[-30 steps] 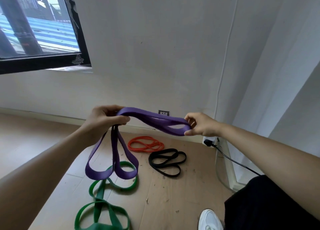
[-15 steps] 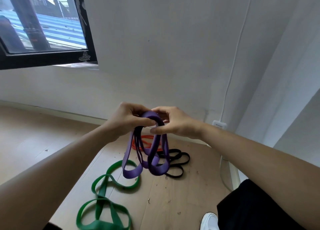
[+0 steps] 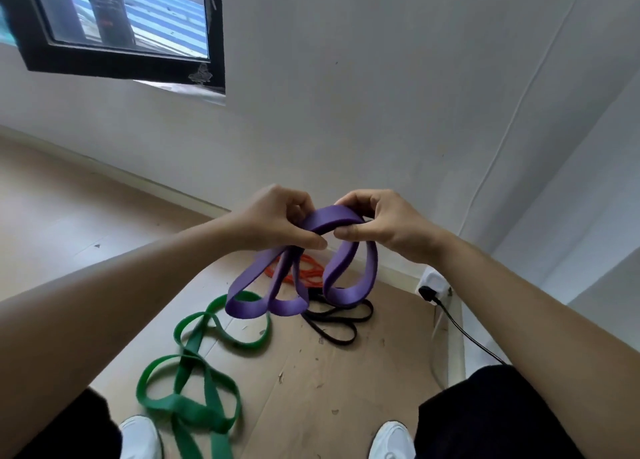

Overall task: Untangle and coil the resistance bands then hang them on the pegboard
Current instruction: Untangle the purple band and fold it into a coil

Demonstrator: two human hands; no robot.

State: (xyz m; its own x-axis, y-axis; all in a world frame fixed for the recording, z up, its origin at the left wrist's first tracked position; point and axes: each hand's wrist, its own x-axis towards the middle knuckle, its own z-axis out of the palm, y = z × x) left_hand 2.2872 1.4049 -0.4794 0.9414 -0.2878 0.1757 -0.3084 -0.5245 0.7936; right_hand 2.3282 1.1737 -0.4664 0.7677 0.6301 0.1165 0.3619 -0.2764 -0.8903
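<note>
We see left hand (image 3: 277, 220) and right hand (image 3: 385, 224) each pinching the purple band (image 3: 330, 218) at its top, close together above the floor (image 3: 346, 389) — likely gathering folds so loops hang even for coiling. Green band (image 3: 187, 405) lies tangled below — untouched.

left hand (image 3: 277, 221) + right hand (image 3: 384, 225) grip purple band (image 3: 332, 218) | loops hang | green band (image 3: 194, 368) on floor (image 3: 311, 389)

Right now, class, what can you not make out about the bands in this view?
Pegboard: outside the head view.
Purple band: fingers of the left hand and right hand cover the gripped folds; layers uncountable.
Green band: near end cut off by the bottom edge, blurred.
Orange band, black band: partly behind the purple loops; tangles unclear.
</note>
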